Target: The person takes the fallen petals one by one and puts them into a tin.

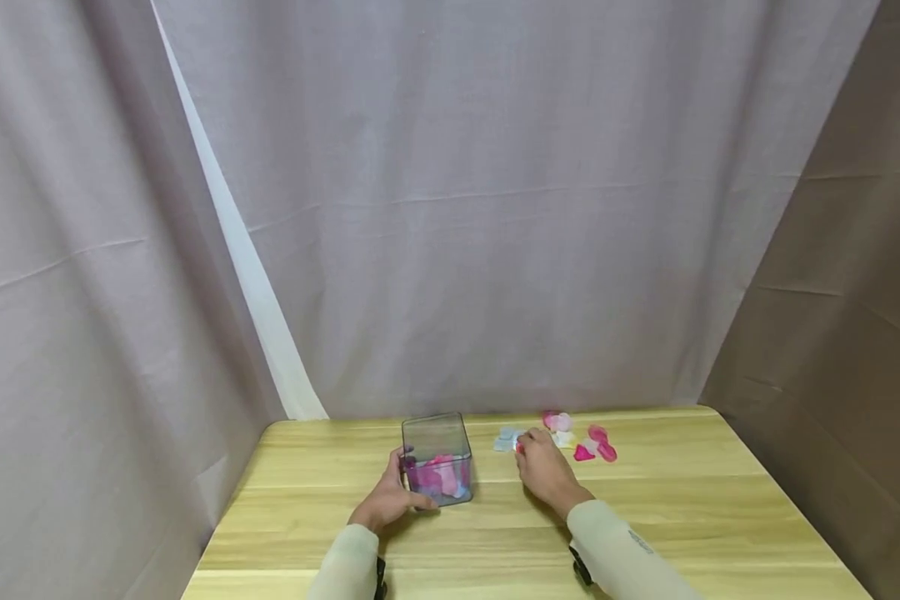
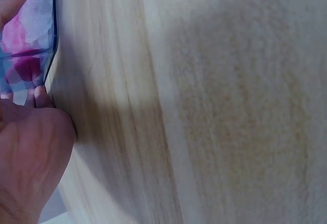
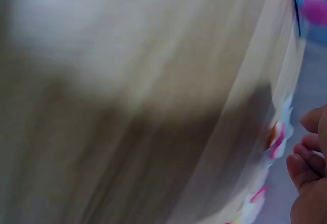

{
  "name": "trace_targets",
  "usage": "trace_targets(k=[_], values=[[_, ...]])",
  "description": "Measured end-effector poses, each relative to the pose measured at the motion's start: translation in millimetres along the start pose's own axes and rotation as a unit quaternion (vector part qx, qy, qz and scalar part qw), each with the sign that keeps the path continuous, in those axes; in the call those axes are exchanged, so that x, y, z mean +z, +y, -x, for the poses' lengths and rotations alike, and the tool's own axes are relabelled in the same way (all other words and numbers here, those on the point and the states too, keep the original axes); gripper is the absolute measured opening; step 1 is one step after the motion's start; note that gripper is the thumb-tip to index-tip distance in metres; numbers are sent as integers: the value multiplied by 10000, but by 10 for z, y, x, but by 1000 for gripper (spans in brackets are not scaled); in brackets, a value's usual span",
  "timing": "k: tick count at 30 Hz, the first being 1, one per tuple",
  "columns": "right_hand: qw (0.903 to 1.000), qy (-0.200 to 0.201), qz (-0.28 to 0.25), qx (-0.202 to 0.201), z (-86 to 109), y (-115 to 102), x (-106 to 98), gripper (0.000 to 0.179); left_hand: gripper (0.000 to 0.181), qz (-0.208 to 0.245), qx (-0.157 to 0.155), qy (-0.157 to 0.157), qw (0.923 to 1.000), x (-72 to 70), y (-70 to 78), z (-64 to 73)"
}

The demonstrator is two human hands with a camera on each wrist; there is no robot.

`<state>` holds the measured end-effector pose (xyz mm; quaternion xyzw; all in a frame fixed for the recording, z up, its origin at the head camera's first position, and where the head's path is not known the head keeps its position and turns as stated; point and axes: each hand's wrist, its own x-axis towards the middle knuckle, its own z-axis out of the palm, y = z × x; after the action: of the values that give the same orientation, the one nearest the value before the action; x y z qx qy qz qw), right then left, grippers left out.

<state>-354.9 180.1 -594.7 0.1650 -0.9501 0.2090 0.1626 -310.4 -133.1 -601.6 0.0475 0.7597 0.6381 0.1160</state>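
A clear plastic box (image 1: 437, 462) with pink, magenta and pale petals (image 1: 441, 477) inside stands on the table's left-middle part. My left hand (image 1: 392, 497) grips its near left corner, thumb along the front and fingers at the left side. In the left wrist view, the box (image 2: 54, 17) shows at the upper left edge beside the fingers. My right hand (image 1: 546, 468) reaches over loose petals (image 1: 506, 439) to the right of the box. Its fingers (image 3: 301, 170) are loosely bent close to the petals (image 3: 278, 139), with nothing visible between them.
More loose petals, pink (image 1: 598, 435), magenta (image 1: 583, 453) and white (image 1: 562, 438), lie beyond and to the right of the right hand. The wooden table (image 1: 690, 500) ends at a grey curtain (image 1: 495, 250) behind, with further curtains at both sides.
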Motion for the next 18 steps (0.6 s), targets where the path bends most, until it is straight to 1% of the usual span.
trace_targets(k=[3,5,7,12,15,18], values=[[9992,-294,-104,267,-72,97,17,7,115,-52,90,16,9999,13,10,-1],[9982,-465,-98,368,-84,143,39,9,115,-90,96,25,9999,18,-3,-3],[9976,-529,-52,436,-85,179,59,14,116,-142,94,31,9998,19,-12,-2],[9978,-325,-90,573,-87,246,118,15,118,-138,24,-9,9999,3,-26,-16],[9973,-281,-213,642,-101,268,129,19,116,-79,74,25,9999,3,-19,-21],[9961,-226,-494,701,-104,272,115,19,115,-27,80,66,9999,16,-6,-14]])
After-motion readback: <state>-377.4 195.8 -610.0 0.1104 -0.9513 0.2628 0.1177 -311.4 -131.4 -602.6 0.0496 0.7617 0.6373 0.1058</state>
